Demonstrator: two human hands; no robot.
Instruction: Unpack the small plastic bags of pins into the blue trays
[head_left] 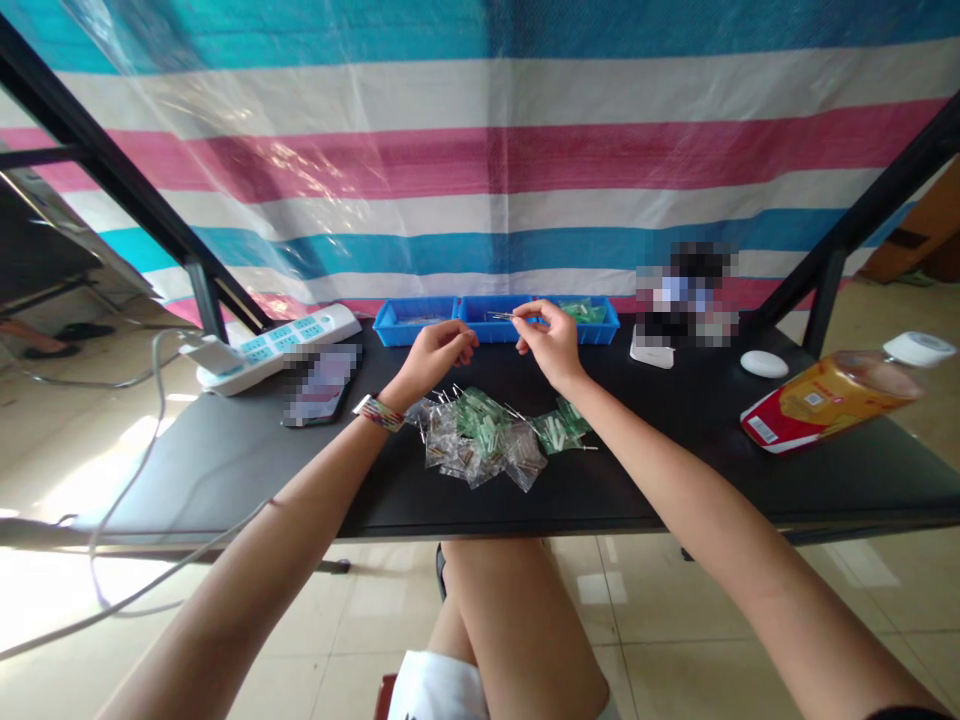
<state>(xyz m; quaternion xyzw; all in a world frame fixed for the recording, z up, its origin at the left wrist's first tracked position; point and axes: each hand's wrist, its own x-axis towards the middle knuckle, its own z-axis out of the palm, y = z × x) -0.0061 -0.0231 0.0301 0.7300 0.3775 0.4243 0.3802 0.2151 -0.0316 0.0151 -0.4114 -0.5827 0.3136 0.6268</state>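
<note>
My right hand [551,343] pinches a thin metal pin [500,316] between thumb and fingertips, just over the middle compartment of a blue tray [495,333]. My left hand [441,352] is closed, its fingers curled inward in front of the tray; whatever they may hold is hidden. Small clear plastic packets [469,460] and green packets [484,420] lie in a heap on the black table below my hands, with several thin metal pins among them. More green packets [589,312] fill the tray's right compartment, and clear ones [424,320] lie in the left.
A white power strip [296,340] with a plugged-in charger [212,355] and a phone [324,385] lie on the left. On the right are a white case [652,350], a white oval object [763,364] and a tilted-looking drink bottle [832,400]. Striped sheeting [450,150] hangs behind.
</note>
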